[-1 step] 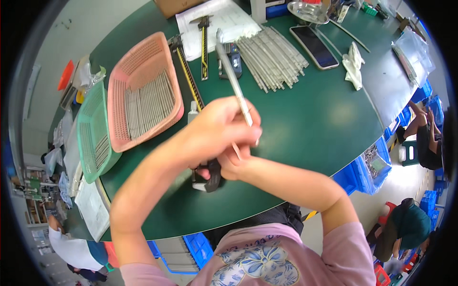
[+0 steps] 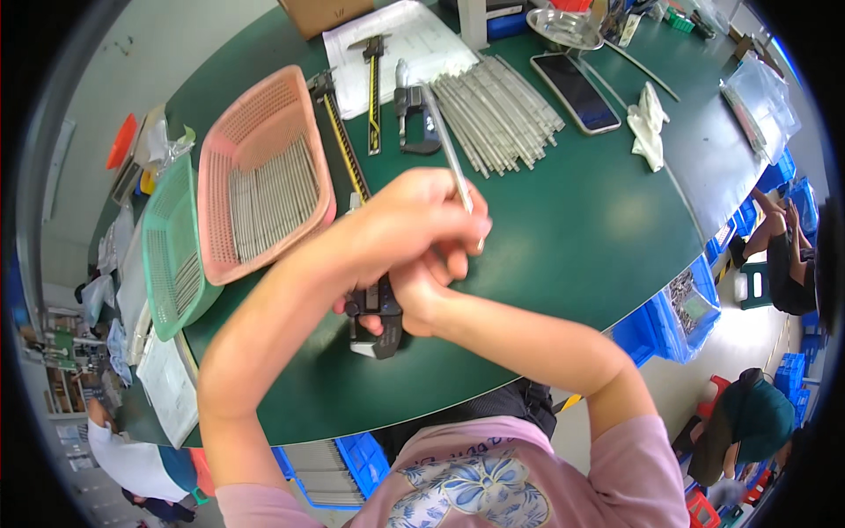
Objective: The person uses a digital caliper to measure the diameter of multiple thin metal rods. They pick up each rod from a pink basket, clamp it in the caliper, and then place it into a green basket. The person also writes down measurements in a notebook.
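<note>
My left hand is closed around a slim grey metal rod. The rod slants up toward the back of the table, its lower end showing below my fingers. Under the left wrist, my right hand grips a black digital micrometer with a silver-ended frame. My forearms cross here, and the left hand covers part of the right one and of the tool. A second micrometer lies just beyond my left hand, beside a wide row of similar rods.
Left stand a pink basket and a green basket, both with rods inside. Two calipers, papers, a phone and a white glove lie farther back. Blue bins stand beyond the right edge.
The rod and my left hand have shifted slightly right. The right hand has turned a little, so more of the micrometer's body and display now shows.
</note>
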Demonstrator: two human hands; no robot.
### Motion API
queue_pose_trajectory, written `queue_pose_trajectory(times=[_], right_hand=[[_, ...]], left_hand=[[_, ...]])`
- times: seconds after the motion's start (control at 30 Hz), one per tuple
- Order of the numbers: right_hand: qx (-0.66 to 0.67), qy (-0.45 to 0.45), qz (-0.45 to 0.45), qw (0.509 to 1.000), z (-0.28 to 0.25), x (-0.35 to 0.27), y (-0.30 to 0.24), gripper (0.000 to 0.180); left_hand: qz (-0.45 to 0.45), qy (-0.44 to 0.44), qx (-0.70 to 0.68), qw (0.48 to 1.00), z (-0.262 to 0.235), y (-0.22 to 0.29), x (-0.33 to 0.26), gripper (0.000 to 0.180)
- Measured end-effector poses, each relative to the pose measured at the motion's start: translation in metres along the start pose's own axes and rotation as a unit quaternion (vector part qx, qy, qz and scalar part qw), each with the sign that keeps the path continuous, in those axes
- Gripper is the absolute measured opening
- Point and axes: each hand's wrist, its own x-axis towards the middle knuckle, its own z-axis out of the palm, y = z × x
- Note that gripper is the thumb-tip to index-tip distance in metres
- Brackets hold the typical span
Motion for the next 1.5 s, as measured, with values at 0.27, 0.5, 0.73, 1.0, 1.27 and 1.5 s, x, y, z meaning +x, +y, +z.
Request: queue_pose_trajectory(times=[0.27, 0.5, 0.73, 1.0, 1.27, 1.5], right_hand=[[-0.027, -0.036, 0.04, 0.998, -0.001, 0.0, -0.001, 0.048], [-0.015, -0.047, 0.032, 0.998, -0.007, 0.007, 0.001, 0.049], [0.002, -0.051, 0.076, 0.996, -0.006, 0.003, 0.003, 0.045], [0.061, 0.023, 0.102, 0.993, -0.007, -0.003, -0.014, 0.044], [0.053, 0.035, 0.087, 0.994, -0.003, 0.004, -0.002, 0.048], [-0.078, -0.091, 0.045, 0.992, -0.002, 0.004, 0.011, 0.059]], left_hand=[[-0.082, 0.007, 0.0, 0.997, -0.009, 0.023, 0.116, 0.018], [-0.082, 0.11, 0.208, 0.968, -0.006, 0.023, 0.122, 0.04], [0.369, 0.224, 0.67, 0.604, 0.009, -0.011, 0.131, 0.076], [0.338, 0.222, 0.67, 0.622, -0.008, -0.031, 0.164, 0.062], [0.387, 0.275, 0.644, 0.6, -0.012, -0.029, 0.152, 0.053], [0.374, 0.446, 0.556, 0.594, -0.114, 0.027, 0.062, 0.024]])
